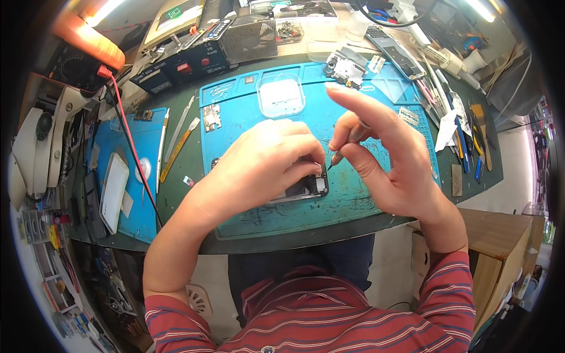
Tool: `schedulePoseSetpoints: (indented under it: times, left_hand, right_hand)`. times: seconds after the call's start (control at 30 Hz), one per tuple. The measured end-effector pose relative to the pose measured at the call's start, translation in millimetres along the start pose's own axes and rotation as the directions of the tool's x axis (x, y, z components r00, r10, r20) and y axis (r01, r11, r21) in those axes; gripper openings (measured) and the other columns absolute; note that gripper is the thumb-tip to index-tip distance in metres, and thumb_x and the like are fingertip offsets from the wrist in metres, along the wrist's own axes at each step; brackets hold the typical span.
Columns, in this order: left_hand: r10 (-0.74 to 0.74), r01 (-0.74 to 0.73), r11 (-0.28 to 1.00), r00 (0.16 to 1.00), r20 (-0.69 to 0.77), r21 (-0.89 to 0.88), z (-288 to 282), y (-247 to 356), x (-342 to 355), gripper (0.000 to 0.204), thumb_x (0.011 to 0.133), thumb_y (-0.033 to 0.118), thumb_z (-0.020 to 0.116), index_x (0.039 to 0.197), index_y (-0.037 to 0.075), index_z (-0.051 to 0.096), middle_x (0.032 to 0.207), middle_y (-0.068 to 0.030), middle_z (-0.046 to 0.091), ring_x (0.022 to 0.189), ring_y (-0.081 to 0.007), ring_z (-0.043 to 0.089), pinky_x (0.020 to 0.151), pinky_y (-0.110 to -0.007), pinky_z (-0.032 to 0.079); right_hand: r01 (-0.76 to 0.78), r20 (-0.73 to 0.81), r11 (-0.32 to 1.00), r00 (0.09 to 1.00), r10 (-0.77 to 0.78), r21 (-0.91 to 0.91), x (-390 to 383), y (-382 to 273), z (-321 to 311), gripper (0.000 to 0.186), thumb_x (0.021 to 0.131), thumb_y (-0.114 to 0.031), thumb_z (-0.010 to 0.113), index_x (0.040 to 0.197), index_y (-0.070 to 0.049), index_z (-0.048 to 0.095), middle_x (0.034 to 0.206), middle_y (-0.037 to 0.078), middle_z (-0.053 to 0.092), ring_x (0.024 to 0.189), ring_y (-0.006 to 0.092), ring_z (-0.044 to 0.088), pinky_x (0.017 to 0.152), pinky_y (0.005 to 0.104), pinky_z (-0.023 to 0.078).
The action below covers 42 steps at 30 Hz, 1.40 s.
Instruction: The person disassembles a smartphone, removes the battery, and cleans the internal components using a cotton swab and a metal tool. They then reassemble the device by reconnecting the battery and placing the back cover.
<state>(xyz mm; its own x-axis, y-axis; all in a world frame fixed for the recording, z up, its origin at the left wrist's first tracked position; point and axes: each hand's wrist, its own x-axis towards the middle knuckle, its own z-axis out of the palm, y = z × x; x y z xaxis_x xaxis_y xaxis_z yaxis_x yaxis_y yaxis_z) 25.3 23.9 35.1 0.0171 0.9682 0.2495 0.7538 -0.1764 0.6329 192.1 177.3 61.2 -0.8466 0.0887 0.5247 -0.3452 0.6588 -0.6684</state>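
An opened phone (318, 187) with dark insides lies on the blue work mat (259, 219), mostly covered by my left hand (259, 162). The thumb and fingers of that hand are pinched together at the phone's right end; whatever is between them is hidden. My right hand (394, 159) grips a small screwdriver (336, 157) between thumb and fingers, its index finger stretched out above. The screwdriver's thin dark tip points down beside the phone's right edge, close to my left fingertips. Whether it touches the phone I cannot tell.
Behind my hands stands a clear plastic box (281, 97) with tiny parts. Metal phone parts (346, 67) lie at the mat's far edge. Pliers (478, 138) and other tools line the right side. A red cable (125, 120) hangs at left, near a yellow cutter knife (179, 150).
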Motion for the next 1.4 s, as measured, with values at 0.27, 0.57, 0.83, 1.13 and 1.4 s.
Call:
schedulePoseSetpoints:
  times: [0.27, 0.57, 0.83, 1.13, 1.4]
  left_hand:
    - [0.026, -0.026, 0.999, 0.999, -0.020, -0.024, 0.7, -1.4, -1.3, 0.013, 0.082, 0.009, 0.075, 0.091, 0.004, 0.067, 0.091, -0.0097, 0.067, 0.087, -0.0311, 0.064, 0.076, -0.041, 0.052]
    - [-0.004, 0.003, 0.997, 1.000, -0.015, -0.080, 0.5, 2.7, -1.9, 0.017, 0.082, 0.009, 0.075, 0.095, 0.002, 0.067, 0.092, -0.0106, 0.068, 0.085, -0.0300, 0.065, 0.074, -0.039, 0.053]
    - [-0.231, 0.181, 0.884, 0.971, -0.067, -0.431, 2.9, 15.4, -2.1, 0.027, 0.083, 0.013, 0.080, 0.103, 0.002, 0.065, 0.089, -0.0062, 0.070, 0.077, -0.0163, 0.066, 0.067, -0.031, 0.053]
    - [-0.249, 0.232, 0.914, 0.969, -0.008, -0.332, -4.3, 21.5, 4.2, 0.033, 0.078, 0.020, 0.085, 0.098, 0.003, 0.065, 0.083, -0.0021, 0.062, 0.070, -0.0145, 0.060, 0.063, -0.029, 0.050]
    - [-0.022, 0.033, 0.996, 0.990, -0.137, 0.077, 2.0, 7.0, -0.1, 0.018, 0.080, 0.013, 0.079, 0.091, 0.005, 0.067, 0.082, -0.0081, 0.063, 0.077, -0.0275, 0.062, 0.069, -0.037, 0.051]
  right_hand:
    - [0.012, 0.018, 1.000, 1.000, -0.011, -0.025, -0.8, 4.0, 3.6, 0.057, 0.086, 0.010, 0.062, 0.142, 0.002, 0.052, 0.094, 0.011, 0.067, 0.081, 0.0168, 0.067, 0.072, 0.0290, 0.054]
    - [0.077, 0.071, 0.989, 0.995, -0.068, -0.125, 4.0, 1.2, 0.7, 0.054, 0.085, 0.007, 0.067, 0.138, 0.000, 0.057, 0.095, 0.010, 0.067, 0.080, 0.0183, 0.067, 0.070, 0.0298, 0.054]
    - [0.071, 0.100, 0.996, 0.993, -0.066, -0.051, 5.3, -2.7, 0.0, 0.057, 0.080, 0.002, 0.075, 0.135, -0.002, 0.060, 0.103, 0.011, 0.069, 0.079, 0.0194, 0.065, 0.070, 0.0304, 0.054]
    - [0.069, 0.067, 0.994, 0.996, -0.063, -0.086, 1.2, 1.2, -3.7, 0.053, 0.085, 0.004, 0.072, 0.136, 0.002, 0.058, 0.102, 0.012, 0.069, 0.080, 0.0176, 0.066, 0.070, 0.0287, 0.054]
    - [0.129, -0.091, 0.992, 0.987, -0.130, -0.011, -1.7, 4.9, -1.8, 0.055, 0.091, 0.004, 0.067, 0.143, 0.007, 0.046, 0.104, 0.014, 0.067, 0.085, 0.0183, 0.068, 0.071, 0.0287, 0.056]
